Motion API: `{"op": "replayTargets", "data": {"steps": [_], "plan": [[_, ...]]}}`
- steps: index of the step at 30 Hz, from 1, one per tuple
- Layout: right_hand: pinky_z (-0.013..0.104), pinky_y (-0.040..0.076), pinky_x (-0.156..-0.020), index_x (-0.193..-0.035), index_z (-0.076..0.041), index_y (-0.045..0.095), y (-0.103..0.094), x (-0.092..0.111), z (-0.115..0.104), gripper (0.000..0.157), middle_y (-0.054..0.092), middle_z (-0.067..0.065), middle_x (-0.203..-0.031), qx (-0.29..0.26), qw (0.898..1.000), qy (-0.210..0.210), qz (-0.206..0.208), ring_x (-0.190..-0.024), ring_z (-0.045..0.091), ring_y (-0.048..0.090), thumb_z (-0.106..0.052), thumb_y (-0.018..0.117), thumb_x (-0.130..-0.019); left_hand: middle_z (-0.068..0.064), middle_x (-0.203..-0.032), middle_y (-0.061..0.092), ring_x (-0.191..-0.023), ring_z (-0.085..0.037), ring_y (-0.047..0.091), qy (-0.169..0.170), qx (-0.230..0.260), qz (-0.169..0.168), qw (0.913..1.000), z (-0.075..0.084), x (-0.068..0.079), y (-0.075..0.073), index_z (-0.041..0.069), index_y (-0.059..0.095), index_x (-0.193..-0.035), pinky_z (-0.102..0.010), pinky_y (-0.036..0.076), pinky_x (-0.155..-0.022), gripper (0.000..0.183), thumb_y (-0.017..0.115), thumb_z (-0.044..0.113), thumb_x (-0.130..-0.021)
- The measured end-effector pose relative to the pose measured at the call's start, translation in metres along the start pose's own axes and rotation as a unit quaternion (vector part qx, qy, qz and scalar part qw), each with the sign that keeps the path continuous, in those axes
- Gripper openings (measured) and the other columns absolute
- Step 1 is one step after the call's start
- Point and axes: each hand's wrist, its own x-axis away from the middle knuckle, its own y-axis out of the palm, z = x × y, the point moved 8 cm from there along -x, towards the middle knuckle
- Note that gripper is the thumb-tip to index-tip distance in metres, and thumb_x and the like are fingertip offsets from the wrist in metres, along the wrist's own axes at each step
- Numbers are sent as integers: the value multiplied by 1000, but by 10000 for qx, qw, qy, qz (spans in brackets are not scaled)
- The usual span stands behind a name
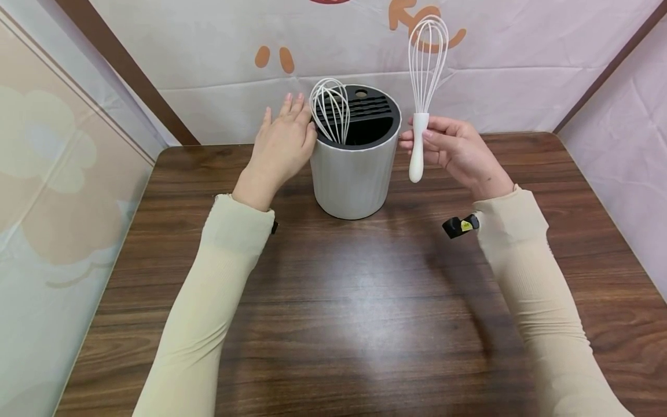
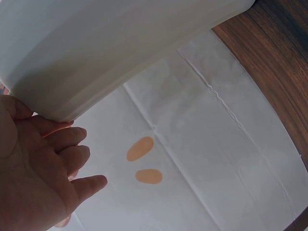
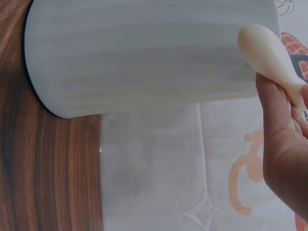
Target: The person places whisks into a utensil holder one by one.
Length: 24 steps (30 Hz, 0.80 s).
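A light grey utensil holder [image 1: 350, 179] with a black slotted top stands on the table near the back. Inside it, at the left of the top, a whisk [image 1: 329, 110] stands wires up, its handle hidden. My left hand [image 1: 283, 136] rests against the holder's left side near the rim, fingers extended; the left wrist view shows the fingertips [image 2: 65, 126] touching the holder's edge. To the right of the holder, my right hand [image 1: 453, 147] pinches the handle of a second white whisk [image 1: 418, 145], held upright in the air. That handle [image 3: 264, 53] appears in front of the holder wall in the right wrist view.
The dark wooden table [image 1: 354, 324] meets a printed cloth backdrop [image 1: 208, 75] close behind the holder. More cloth [image 1: 68, 174] hangs at the left side. A black strap with a yellow label [image 1: 461, 226] sits by the right cuff.
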Motion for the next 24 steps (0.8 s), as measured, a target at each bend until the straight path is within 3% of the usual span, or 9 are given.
{"op": "replayTargets", "data": {"steps": [10,24], "plan": [[36,53,-84,-126,17,46,6,-3,-4,33,66,24,-101,-4,10000,-9,-50,-95,29,66,6,47,-95,-7,-156,11,-143,-20,0,-10,-2,9,10000,0,0,0,9,18,-151,-48,-1,-114,53,17,28,-102],[36,53,-83,-115,12,59,12,-3,-12,24,66,25,-101,-88,9999,-127,-57,-95,30,66,8,47,-94,-7,-156,11,-143,-21,1,-9,-16,17,10000,0,0,1,9,17,-152,-48,0,-114,53,17,28,-102]]}}
